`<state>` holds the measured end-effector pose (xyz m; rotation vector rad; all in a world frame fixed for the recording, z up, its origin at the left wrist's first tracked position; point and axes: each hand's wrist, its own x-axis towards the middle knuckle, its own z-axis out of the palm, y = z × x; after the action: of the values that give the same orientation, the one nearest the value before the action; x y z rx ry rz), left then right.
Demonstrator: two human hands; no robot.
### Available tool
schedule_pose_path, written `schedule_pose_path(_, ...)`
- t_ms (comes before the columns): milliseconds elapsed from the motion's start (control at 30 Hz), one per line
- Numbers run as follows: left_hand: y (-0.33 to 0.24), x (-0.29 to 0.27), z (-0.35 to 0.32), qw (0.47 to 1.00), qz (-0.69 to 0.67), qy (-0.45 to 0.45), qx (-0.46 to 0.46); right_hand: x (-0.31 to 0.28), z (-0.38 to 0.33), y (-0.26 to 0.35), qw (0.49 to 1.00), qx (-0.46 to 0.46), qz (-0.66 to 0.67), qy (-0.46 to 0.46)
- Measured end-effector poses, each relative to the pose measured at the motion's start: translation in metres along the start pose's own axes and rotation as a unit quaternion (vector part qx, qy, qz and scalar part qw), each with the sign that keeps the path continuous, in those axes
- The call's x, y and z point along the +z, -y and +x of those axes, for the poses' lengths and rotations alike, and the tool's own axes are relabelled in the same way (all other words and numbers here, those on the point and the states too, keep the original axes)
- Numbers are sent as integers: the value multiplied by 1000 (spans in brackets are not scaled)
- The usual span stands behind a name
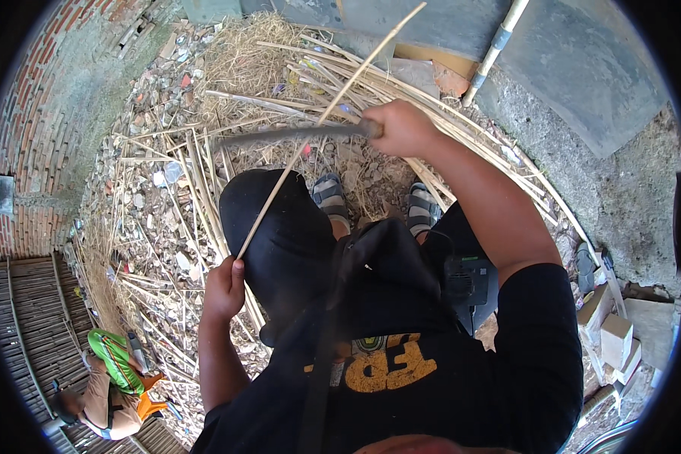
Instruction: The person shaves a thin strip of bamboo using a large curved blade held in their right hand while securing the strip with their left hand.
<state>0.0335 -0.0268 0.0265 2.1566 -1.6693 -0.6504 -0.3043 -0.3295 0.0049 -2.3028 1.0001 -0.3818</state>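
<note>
My left hand [225, 288] is closed around the lower end of a long thin bamboo strip [274, 194], which slants up and to the right across my knee. In my right hand [401, 129] is the handle of a long-bladed knife [280, 136], like a machete. Its dark blade points left and crosses the strip around the middle, touching or very near it; a slight blur hides which. Beyond the blade, the strip's far end rises past the pile of bamboo strips [401, 89] on the ground.
More split bamboo [197, 174] lies on the rubble-strewn ground to the left. Dry straw [250, 57] is heaped at the far side. A person [113, 386] sits at the lower left near a bamboo wall [23, 325]. A pole [495, 53] leans on the right wall; blocks [617, 340] stand at right.
</note>
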Motion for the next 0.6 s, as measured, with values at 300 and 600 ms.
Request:
schedule_pose_path(300,-2,-7,-23,999,-32,4,-38,-30,-5,19,991,26,-129,22)
schedule_pose_path(600,22,-17,-52,999,-10,24,-39,-46,-26,1,958,84,269,51)
